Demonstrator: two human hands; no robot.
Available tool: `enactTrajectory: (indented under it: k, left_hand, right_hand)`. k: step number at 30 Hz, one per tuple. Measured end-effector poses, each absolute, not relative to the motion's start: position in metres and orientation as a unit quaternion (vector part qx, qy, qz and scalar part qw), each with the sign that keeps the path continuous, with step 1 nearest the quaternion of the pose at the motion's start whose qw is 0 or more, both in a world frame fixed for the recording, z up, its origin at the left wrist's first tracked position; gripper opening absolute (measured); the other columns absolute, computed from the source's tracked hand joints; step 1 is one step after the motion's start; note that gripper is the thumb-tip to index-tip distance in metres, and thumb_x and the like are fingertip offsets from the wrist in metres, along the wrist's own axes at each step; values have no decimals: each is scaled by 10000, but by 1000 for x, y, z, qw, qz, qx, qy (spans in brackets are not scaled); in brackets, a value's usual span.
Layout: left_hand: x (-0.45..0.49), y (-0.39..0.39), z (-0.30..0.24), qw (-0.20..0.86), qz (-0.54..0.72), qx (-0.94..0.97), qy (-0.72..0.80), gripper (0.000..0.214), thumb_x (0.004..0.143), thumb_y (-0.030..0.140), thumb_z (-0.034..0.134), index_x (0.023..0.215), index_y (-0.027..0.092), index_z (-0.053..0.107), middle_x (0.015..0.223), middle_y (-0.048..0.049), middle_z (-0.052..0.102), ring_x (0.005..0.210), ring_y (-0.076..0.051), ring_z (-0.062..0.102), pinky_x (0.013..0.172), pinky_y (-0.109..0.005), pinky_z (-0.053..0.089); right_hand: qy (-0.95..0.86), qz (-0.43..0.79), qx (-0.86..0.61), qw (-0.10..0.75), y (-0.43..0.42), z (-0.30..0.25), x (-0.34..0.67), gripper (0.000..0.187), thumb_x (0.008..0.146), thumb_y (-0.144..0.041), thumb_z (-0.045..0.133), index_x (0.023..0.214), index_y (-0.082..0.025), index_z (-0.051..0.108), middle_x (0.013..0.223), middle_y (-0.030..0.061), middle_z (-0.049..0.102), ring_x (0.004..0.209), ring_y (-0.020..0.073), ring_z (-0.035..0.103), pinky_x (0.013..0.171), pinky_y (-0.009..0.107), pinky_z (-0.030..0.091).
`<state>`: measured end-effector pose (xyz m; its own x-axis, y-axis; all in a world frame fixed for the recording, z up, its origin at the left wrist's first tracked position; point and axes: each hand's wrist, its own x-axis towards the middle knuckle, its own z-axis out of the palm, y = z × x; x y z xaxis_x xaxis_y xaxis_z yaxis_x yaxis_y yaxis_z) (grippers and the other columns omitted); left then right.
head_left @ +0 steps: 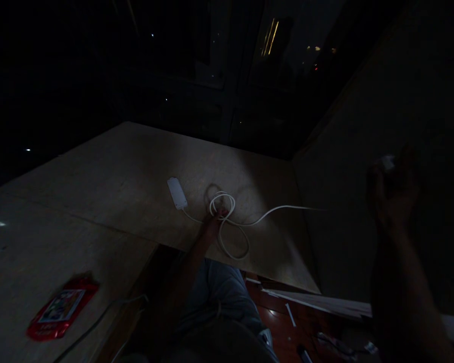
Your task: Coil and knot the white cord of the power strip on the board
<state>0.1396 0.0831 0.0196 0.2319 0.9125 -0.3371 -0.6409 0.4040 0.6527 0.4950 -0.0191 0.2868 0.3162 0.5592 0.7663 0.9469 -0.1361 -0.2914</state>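
Note:
My left hand (213, 222) is closed on a loosely coiled white cable (233, 202), low over the pale tabletop. One end of the cable runs to a slim white power strip (177, 193), which lies flat with a plain face up, left of the coil. From the coil, the other stretch (283, 207) goes right and fades into the dark towards my right hand (395, 194). Raised at the right, that hand has its fingers around a small white block-shaped piece (388, 162). It looks like a plug, but the dimness hides its details.
A red printed packet (61, 308) lies on the table (98, 161) at the lower left, near a thin grey cord (98, 317). Dark window panes (227, 101) stand behind, and a dark panel (344, 166) rises at the right. Scattered items lie on the reddish floor (276, 322).

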Motion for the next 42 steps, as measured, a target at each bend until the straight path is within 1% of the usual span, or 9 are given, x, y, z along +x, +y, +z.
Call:
enactTrajectory:
  k: [3, 7, 11, 16, 21, 26, 31, 35, 42]
  left_hand:
    - [140, 78, 26, 758, 506, 206, 355, 431, 583, 411, 868, 858, 136, 682, 777, -85, 757, 856, -259, 729, 834, -372, 534]
    - [144, 73, 37, 735, 509, 240, 379, 497, 571, 476, 855, 900, 170, 641, 729, -50, 741, 761, -241, 732, 773, -375, 544]
    - [151, 66, 50, 707, 516, 260, 409, 470, 535, 458, 868, 804, 153, 633, 658, -32, 708, 710, -236, 727, 753, -364, 542]
    - [154, 53, 76, 734, 501, 237, 392, 398, 501, 340, 882, 758, 144, 650, 675, -24, 708, 687, -205, 711, 734, -329, 530]
    - [154, 35, 100, 751, 494, 272, 344, 281, 600, 283, 829, 769, 149, 650, 729, -20, 705, 728, -172, 687, 742, -295, 508]
    - [157, 23, 98, 717, 492, 322, 375, 263, 628, 279, 794, 829, 178, 656, 788, -3, 694, 772, -164, 664, 730, -272, 493]
    - [148, 28, 93, 791, 474, 244, 299, 313, 678, 387, 658, 920, 188, 665, 871, -65, 717, 891, -250, 688, 787, -381, 526]
    - [138, 38, 88, 769, 436, 306, 354, 437, 617, 277, 729, 1035, 157, 693, 880, -75, 738, 895, -259, 697, 802, -370, 526]
    - [124, 48, 73, 670, 407, 495, 375, 437, 597, 268, 811, 1018, 181, 736, 953, -80, 746, 928, -234, 677, 864, -345, 511]
  right_hand:
    - [-567, -236, -711, 343, -26, 290, 474, 749, 927, -503, 482, 1538, -123, 276, 1220, 209, 607, 1061, 278, 604, 886, 436, 484]
    - [-637, -192, -691, 283, -28, 274, 435, 710, 938, -469, 448, 1536, -124, 281, 1088, 165, 617, 954, 268, 589, 830, 433, 496]
    - [-754, -15, -602, 262, -24, 245, 390, 560, 951, -324, 438, 1491, -177, 393, 1041, 120, 622, 915, 235, 618, 825, 387, 523]
    - [-790, 206, -523, 244, -20, 203, 341, 404, 910, -187, 515, 1308, -236, 566, 1105, 86, 697, 959, 201, 671, 833, 313, 519]
    - [-730, 237, -591, 247, -13, 169, 312, 209, 877, -159, 578, 1072, -207, 638, 938, 54, 739, 791, 188, 699, 687, 261, 486]
    - [-713, 218, -608, 273, 1, 149, 295, 212, 868, -95, 544, 931, -199, 717, 922, 79, 753, 853, 217, 714, 753, 283, 501]
    - [-707, 282, -553, 339, 10, 131, 298, 247, 887, -172, 539, 988, -220, 760, 960, 74, 765, 919, 232, 716, 837, 332, 538]
    - [-713, 343, -499, 353, 6, 120, 305, 282, 911, -267, 522, 1062, -239, 757, 1011, 67, 766, 1006, 243, 702, 921, 374, 527]
    - [-669, 393, -513, 367, -2, 114, 321, 326, 841, -291, 590, 1127, -225, 733, 1015, 64, 764, 1039, 259, 688, 981, 437, 497]
